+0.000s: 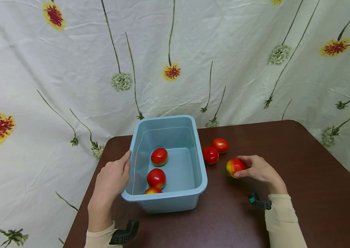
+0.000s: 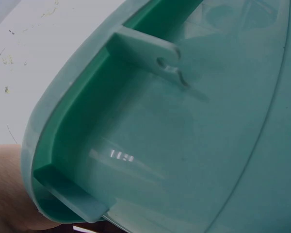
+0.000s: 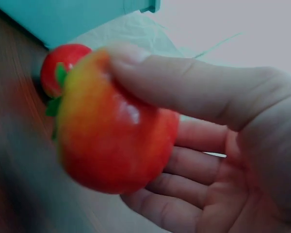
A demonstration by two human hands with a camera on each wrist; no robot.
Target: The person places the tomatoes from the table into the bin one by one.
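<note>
My right hand (image 1: 260,169) holds a red and yellow tomato (image 1: 235,167) between thumb and fingers, to the right of a light blue plastic bin (image 1: 175,198). Green leaves show on that tomato (image 3: 119,131) in the right wrist view. On the bin's left rim, my left hand (image 1: 111,179) grips the edge; the left wrist view shows mostly the bin's outer wall (image 2: 184,145), and the fingertips are hidden there. Inside the bin lie a red tomato (image 1: 159,157), a second one (image 1: 156,178) and a yellowish one (image 1: 153,190), partly covered by the near rim.
Two more red tomatoes, one nearer (image 1: 210,155) and one farther back (image 1: 220,145), lie on the dark brown table (image 1: 286,148) just right of the bin. A flowered white cloth (image 1: 243,69) hangs behind the table and down its left side.
</note>
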